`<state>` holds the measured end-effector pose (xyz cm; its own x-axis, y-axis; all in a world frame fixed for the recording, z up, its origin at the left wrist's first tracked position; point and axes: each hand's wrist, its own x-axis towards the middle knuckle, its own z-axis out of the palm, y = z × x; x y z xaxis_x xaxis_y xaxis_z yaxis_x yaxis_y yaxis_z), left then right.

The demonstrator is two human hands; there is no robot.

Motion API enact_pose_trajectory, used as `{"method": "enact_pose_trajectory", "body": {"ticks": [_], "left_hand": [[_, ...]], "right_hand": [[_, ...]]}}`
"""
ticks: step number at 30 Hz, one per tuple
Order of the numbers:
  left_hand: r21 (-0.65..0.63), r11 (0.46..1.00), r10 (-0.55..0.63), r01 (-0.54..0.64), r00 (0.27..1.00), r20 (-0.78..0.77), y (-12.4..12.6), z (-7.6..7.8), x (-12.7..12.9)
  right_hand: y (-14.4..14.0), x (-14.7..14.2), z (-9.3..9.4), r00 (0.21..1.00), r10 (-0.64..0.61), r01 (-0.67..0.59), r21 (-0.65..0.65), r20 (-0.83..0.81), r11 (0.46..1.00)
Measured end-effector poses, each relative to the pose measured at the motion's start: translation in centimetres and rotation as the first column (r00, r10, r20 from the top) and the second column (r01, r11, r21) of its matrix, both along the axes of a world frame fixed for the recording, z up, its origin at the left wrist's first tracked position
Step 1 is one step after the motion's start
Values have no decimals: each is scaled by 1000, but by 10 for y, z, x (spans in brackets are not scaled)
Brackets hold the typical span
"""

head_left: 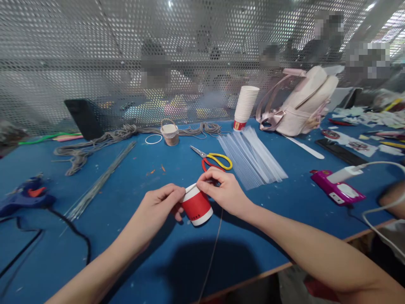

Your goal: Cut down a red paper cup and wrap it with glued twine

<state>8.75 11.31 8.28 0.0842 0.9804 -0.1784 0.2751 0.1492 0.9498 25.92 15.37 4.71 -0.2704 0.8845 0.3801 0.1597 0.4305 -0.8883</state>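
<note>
A red and white paper cup (pixel 198 207) is held tilted between my two hands, just above the blue table. My left hand (pixel 164 200) grips the cup's left side, thumb near its upper edge. At the upper right edge, the fingers of my right hand (pixel 223 188) are pinched together. A thin cord (pixel 214 249) hangs down from beside the cup toward the table's front edge; its upper end is hidden near my right hand. Scissors (pixel 210 159) with yellow and red handles lie just behind my right hand.
Behind stand a small cord-wrapped basket (pixel 171 135), a stack of paper cups (pixel 247 105) and a pink backpack (pixel 306 101). Clear plastic strips (pixel 253 158) lie right of the scissors. Left are thin wires (pixel 104 179), grey cord (pixel 82 152) and a blue glue gun (pixel 27 196). A purple power strip (pixel 337 190) is at right.
</note>
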Motion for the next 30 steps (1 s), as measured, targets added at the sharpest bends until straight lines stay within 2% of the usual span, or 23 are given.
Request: {"method": "enact_pose_trajectory", "body": {"ticks": [4, 9, 16, 30], "left_hand": [[-10, 1000, -6, 6, 1000, 25, 0, 0, 0], [9, 1000, 22, -22, 999, -23, 1, -1, 0], [30, 1000, -1, 3, 998, -56, 1, -2, -3], [58, 998, -21, 22, 999, -30, 2, -7, -6]], "right_hand": [[-1, 0, 1, 1000, -5, 5, -4, 0, 1000], [0, 0, 0, 1000, -10, 10, -20, -15, 1000], [0, -1, 0, 1000, -1, 0, -46, -24, 999], [-1, -1, 0, 1000, 2, -5, -99, -30, 995]]}}
